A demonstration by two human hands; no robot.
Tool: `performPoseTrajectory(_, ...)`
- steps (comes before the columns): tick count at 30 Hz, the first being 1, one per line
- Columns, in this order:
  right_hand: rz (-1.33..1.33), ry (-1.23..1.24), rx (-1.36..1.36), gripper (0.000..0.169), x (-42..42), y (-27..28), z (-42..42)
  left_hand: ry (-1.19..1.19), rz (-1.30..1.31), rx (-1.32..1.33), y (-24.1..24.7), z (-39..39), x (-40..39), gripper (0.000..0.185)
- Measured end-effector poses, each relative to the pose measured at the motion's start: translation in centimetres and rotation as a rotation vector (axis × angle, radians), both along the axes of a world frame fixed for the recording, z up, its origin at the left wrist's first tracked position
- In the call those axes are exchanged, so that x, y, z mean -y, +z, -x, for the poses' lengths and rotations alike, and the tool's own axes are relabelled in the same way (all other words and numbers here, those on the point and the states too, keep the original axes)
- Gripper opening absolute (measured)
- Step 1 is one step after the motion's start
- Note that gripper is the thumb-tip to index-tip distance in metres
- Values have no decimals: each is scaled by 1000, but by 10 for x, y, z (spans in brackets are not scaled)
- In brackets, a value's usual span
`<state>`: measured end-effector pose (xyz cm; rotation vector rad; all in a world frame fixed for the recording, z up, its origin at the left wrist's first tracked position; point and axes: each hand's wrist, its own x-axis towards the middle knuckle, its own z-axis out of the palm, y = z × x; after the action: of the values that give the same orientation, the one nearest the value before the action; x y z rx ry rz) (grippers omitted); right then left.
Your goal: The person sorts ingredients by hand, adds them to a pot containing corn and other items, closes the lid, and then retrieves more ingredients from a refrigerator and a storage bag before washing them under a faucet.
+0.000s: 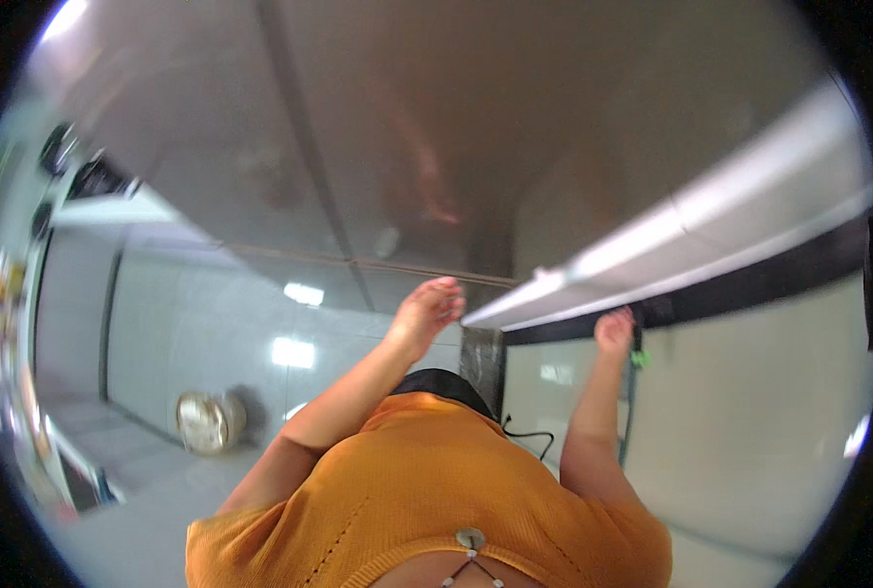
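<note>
My left hand point(425, 312) is raised in front of my body with the fingers loosely bent, and nothing shows in it. It is nearest to the lower edge of a glossy brown-grey panel point(377, 162), which mirrors an arm faintly. Further right, my right hand point(615, 331) has curled fingers beside a dark strip point(657, 312) along a doorway. A thin grey pole or edge point(629, 411) and a small bright green thing point(641, 359) appear close to that hand. Blur hides whether the fingers grip either one.
A white frame point(627, 253) slants across the right side. A dark stone sill point(480, 360) lies before me, with a black cable point(535, 434) beyond it. On the grey tiled floor point(186, 309) stands a round pale container point(208, 422). Blurred shelves point(13, 331) with goods line the left.
</note>
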<state>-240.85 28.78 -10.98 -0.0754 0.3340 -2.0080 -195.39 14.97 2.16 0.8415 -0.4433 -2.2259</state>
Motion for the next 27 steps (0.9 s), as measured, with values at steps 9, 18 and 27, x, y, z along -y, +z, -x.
performPoseTrajectory(9, 0, -200, 197, 27, -4, -19, 39, 238, -74, -6, -14, -75, 8, 16)
performPoseTrajectory(18, -374, -522, 192, 33, -4, -30, 74, 254, -96, 30, -10, -105, 17, 16)
performPoseTrajectory(27, -1186, -703, -443, 30, 11, 63, -20, 223, -70, 30, -5, -83, 20, 18)
